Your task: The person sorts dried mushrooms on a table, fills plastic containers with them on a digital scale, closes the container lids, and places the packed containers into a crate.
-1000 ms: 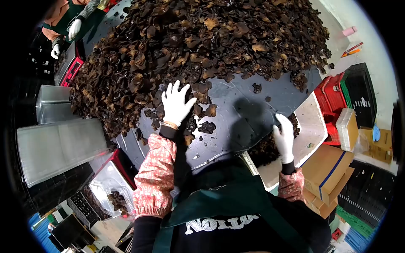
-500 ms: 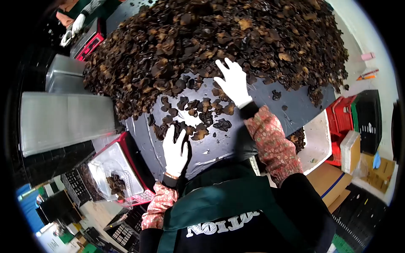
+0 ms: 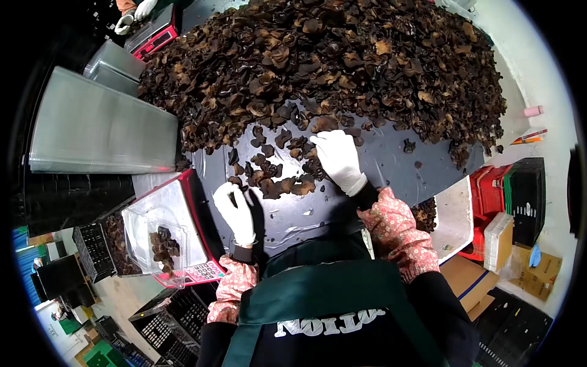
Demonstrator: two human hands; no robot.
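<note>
Loose wood ear mushrooms (image 3: 269, 168) lie scattered on the dark grey tabletop (image 3: 391, 162) before me. Beyond them rises a large heap of wood ear mushrooms (image 3: 342, 67). My left hand (image 3: 234, 213), in a white glove, is at the near left edge of the loose pieces, thumb and forefinger curled together in a pinch. Whether a piece sits in that pinch is not clear. White-gloved too, my right hand (image 3: 340, 162) is closed, palm down, at the right side of the loose pieces. Its fingertips are turned under, so what they hold is hidden.
Left of me, a red scale (image 3: 195, 214) carries a clear plastic box (image 3: 156, 232) with some mushrooms inside. Stacked clear containers (image 3: 104, 125) stand behind it. A co-worker's gloved hand (image 3: 145, 8) is near another red scale (image 3: 156, 40). On the right is a white bin (image 3: 455, 214).
My right hand has drawn back from the heap's edge toward me, its spread fingers closing. My left hand has shifted left, its fingers curling into a pinch. The view has tilted slightly.
</note>
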